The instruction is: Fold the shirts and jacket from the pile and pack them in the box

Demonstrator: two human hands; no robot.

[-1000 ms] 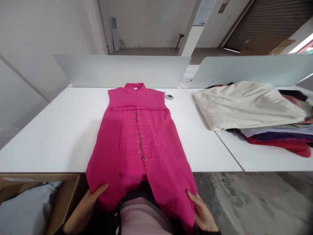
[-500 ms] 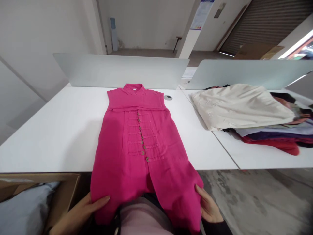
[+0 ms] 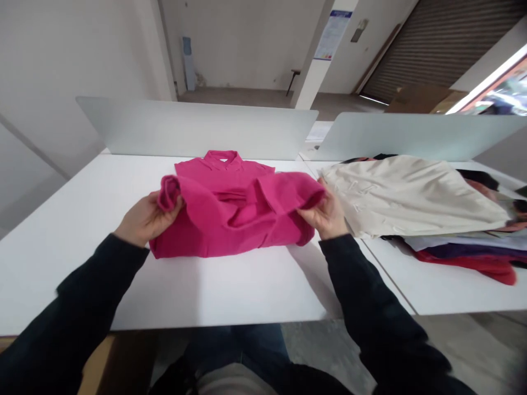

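Observation:
A pink shirt (image 3: 214,241) with a stand collar lies on the white table, its lower part folded up toward the collar at the back. My left hand (image 3: 149,218) grips one corner of the lifted hem, which curls into a roll above the fingers. At the opposite corner my right hand (image 3: 325,211) pinches the hem, with the cloth sagging loosely between the two hands. The folded layers cover the button front. Both hands are closed on the fabric, just above the table.
To the right, a cream garment (image 3: 411,197) tops a pile of folded clothes, with a red garment (image 3: 473,263) underneath. Frosted dividers (image 3: 197,129) stand along the back of the table (image 3: 230,296). Part of a cardboard box (image 3: 96,362) shows below the front edge.
Both hands have carried the hem up and away from my body, from below the table's front edge to near the collar. The shirt's lower half has doubled over and its buttons are covered.

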